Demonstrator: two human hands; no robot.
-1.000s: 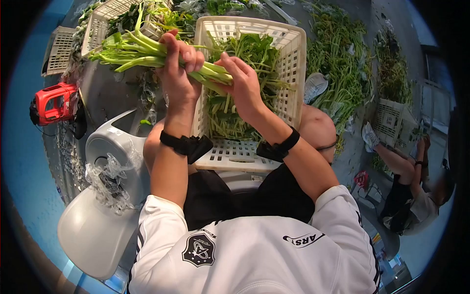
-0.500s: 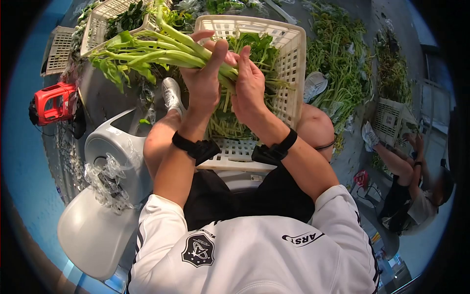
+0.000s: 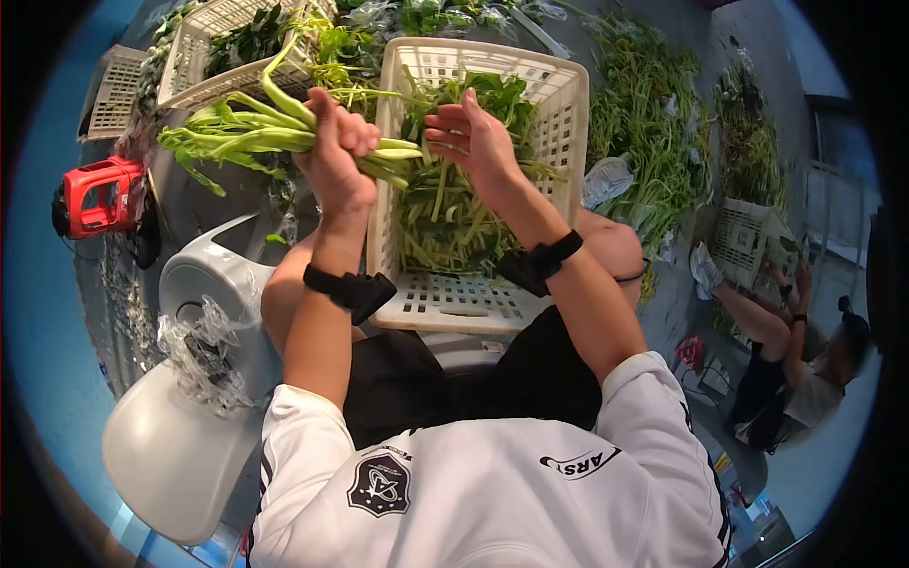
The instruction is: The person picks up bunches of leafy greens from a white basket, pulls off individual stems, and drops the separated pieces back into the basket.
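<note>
My left hand (image 3: 336, 156) is wrapped round a bunch of leafy green vegetables (image 3: 241, 131). Its pale cut stem ends point right and its leaves hang to the left. Beyond those stem ends, my right hand (image 3: 473, 147) is apart from the bunch, fingers spread, with nothing visible in it. Both hands are above a cream plastic crate (image 3: 559, 142) standing before my knees. Inside the crate lies a heap of loose greens (image 3: 450, 227), leaves and stems mixed.
Left are a grey plastic stool (image 3: 156, 454) with clear plastic wrap (image 3: 204, 350) and a red device (image 3: 99, 197). Another crate (image 3: 227, 80) stands at the upper left. Greens (image 3: 649, 114) cover the floor at right, where another person (image 3: 805, 379) sits beside a crate (image 3: 743, 232).
My right hand has let go of the bunch and opened, moving clear of it. My left hand has shifted left and slightly down with the greens.
</note>
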